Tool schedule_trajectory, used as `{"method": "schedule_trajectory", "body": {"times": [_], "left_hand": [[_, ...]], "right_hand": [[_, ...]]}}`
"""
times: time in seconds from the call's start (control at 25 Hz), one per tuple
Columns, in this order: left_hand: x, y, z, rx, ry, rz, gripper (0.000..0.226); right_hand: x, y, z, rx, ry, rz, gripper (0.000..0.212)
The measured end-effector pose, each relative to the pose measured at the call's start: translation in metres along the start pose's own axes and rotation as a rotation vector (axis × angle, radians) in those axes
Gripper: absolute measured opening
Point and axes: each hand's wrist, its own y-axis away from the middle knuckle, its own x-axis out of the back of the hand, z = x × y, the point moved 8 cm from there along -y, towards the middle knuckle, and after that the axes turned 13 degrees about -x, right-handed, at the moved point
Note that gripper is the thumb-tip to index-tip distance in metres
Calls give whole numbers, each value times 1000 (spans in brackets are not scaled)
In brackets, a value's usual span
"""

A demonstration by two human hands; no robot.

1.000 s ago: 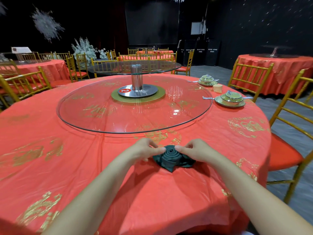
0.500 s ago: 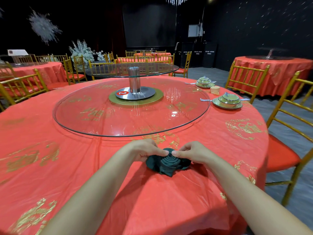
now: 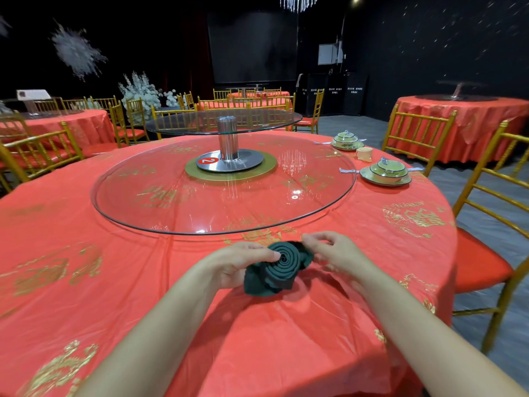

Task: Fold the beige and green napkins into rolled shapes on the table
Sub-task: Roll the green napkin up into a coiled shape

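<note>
Underneath, the left hand (image 3: 237, 265) grips the green napkin (image 3: 283, 263), fingers hidden; right hand (image 3: 339, 250) pinches its edge.

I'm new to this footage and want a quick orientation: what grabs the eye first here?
A dark green napkin rolled into a rose-like spiral sits near the front of the red tablecloth, held between the left hand and right hand. Behind it a large glass turntable fills the table's centre, with two green place settings at its far right.
</note>
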Motion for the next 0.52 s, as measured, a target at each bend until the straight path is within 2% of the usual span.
{"method": "schedule_trajectory", "body": {"times": [0.08, 0.16, 0.24, 0.32, 0.4, 0.48, 0.52], "left_hand": [[-3, 3, 8, -82, 146, 43, 15], [-10, 0, 15, -167, 311, 52, 41], [-24, -5, 20, -234, 459, 55, 53], [-39, -10, 27, -297, 617, 88, 54], [-49, -15, 30, -346, 709, 188, 51], [-54, -21, 30, -353, 620, 275, 47], [-58, -22, 31, -345, 551, 288, 45]], "right_hand": [[2, 1, 7, -95, -250, -11, 62], [-13, 7, 17, -195, -357, -146, 75], [-38, 17, 18, -187, -428, -352, 80], [-48, 24, 11, -106, -517, -436, 69], [-42, 22, 4, -44, -669, -390, 51], [-25, 17, 2, -26, -797, -286, 33], [-16, 16, 1, -16, -814, -266, 33]]}}
